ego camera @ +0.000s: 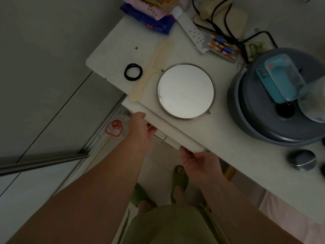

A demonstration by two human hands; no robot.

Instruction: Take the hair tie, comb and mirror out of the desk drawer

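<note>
Dim light falls on a white desk (228, 138) set against a grey wall. All three wanted things already lie on its top, near the left corner. Closest to that corner is the hair tie (133, 71), a black elastic loop, or perhaps two stacked. Just beside it the comb (154, 67) runs diagonally, its handle reaching the front edge. Beside the comb, by the front edge, the mirror (185, 91) lies flat, glass up.

Both hands are on the drawer front (168, 132), which stands only slightly proud of the desk. The left hand (139, 132) curls near the metal handle (160, 138); the right hand (200, 164) pinches the panel's right end between thumb and fingers. Neither carries any of the three items.

Judging by looks, the tie is soft, stretchy and almost weightless, so a pinch anywhere on the loop would do. Stiff, thin plastic makes up the comb, which is best lifted by its handle. Heaviest and most fragile is the mirror: grip its metal rim on opposite sides, off the glass and the small pivot pins.

Further right sit a grey basin (246, 120) and a power strip (192, 32).
</note>
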